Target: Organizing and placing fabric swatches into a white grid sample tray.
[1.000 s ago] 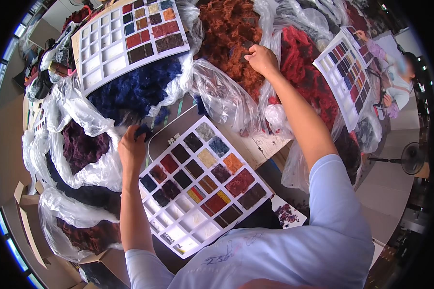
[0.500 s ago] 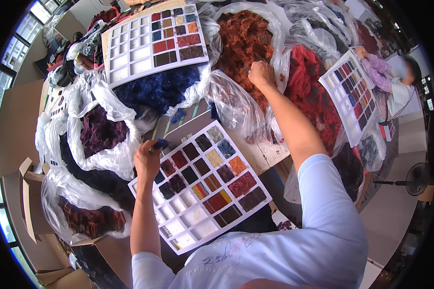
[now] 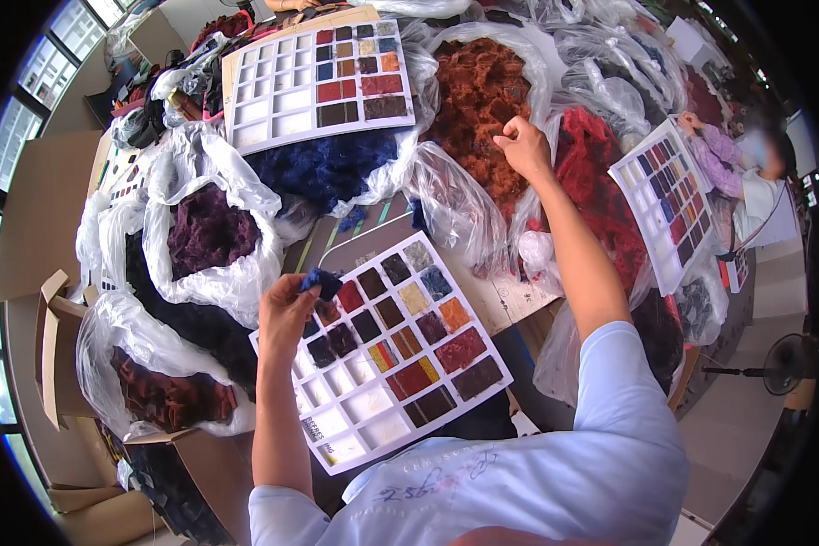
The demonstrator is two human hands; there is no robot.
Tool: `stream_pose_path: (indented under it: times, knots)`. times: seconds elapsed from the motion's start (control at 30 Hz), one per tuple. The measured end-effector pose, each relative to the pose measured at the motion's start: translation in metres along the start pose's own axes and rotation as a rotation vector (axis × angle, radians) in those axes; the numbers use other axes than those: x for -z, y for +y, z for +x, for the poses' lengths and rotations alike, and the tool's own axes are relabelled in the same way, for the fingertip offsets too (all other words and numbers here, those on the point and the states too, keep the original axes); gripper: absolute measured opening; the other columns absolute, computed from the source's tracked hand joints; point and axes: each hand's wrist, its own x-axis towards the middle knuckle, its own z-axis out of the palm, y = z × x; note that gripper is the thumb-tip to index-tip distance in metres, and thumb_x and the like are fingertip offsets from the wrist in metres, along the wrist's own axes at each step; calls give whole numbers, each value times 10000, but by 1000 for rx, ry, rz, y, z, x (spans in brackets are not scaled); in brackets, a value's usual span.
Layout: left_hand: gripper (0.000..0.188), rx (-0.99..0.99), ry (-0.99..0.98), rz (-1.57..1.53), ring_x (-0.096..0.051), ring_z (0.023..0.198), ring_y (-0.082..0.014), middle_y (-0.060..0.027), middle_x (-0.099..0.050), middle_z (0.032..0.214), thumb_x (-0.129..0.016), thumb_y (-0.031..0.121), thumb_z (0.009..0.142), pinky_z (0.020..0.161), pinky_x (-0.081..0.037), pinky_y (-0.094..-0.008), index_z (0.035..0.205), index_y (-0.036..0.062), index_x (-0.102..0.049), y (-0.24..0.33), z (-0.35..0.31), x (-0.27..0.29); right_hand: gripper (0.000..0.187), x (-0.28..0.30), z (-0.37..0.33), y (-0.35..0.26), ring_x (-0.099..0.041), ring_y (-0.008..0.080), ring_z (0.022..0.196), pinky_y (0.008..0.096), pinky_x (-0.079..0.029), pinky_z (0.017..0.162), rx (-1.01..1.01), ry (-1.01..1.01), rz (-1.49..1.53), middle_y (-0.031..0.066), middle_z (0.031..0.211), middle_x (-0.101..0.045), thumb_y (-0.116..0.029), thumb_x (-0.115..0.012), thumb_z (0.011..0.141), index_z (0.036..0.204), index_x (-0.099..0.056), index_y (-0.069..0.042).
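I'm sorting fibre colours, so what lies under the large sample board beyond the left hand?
Dark blue fibre in translucent plastic shows along the near edge of the sample board. The board covers whatever lies farther back beneath it, so that cannot be seen.

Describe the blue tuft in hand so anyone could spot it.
Find the white swatch board by the person's chest. At its upper-left edge, the left hand pinches the blue fibre tuft. Unlike the blue heap beyond, it is small and hand-held.
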Motion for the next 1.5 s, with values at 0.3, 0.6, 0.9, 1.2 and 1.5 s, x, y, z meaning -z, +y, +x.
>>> stream_pose_path:
  times: [0.3,0.6,0.9,1.2,1.5]
  knots:
    - [209,-201,261,705,-714,839,-349,-175,-723,856,-740,173,803,742,-537,-400,962,40,-723,-14,5,3,162,73,-67,59,-689,390,971,496,-537,834,-92,-10,-471,224,978,-711,-167,-609,837,971,-660,-91]
    - [247,3,79,349,-604,643,-112,-81,-705,760,-730,93,835,593,-467,-286,1064,16,-678,-54,-85,52,223,55,-254,7,-657,117,800,259,-532,716,-11,-384,559,69,941,-695,9,-704,864,1079,-647,25]
    - [264,-17,8,475,-643,627,-199,-111,-692,727,-747,129,838,589,-490,-341,1085,43,-709,-104,-106,15,55,-74,-361,-128,-620,306,783,416,-494,720,999,-293,378,89,877,-585,-8,-617,787,788,-579,-48]
    - [187,-428,59,856,-670,876,-349,-126,-681,980,-706,82,830,780,-538,-415,1007,84,-768,-95,-120,2,131,-79,-338,-127,-595,298,954,404,-482,866,1069,-590,218,91,921,-629,-11,-592,767,856,-682,-45]
    - [209,-421,-206,1009,-663,893,-344,-118,-682,980,-725,95,797,802,-532,-422,1004,86,-756,-67,-87,14,174,-109,-317,-145,-530,250,949,394,-412,869,1104,-397,117,45,863,-588,-149,-565,796,729,-723,-120]
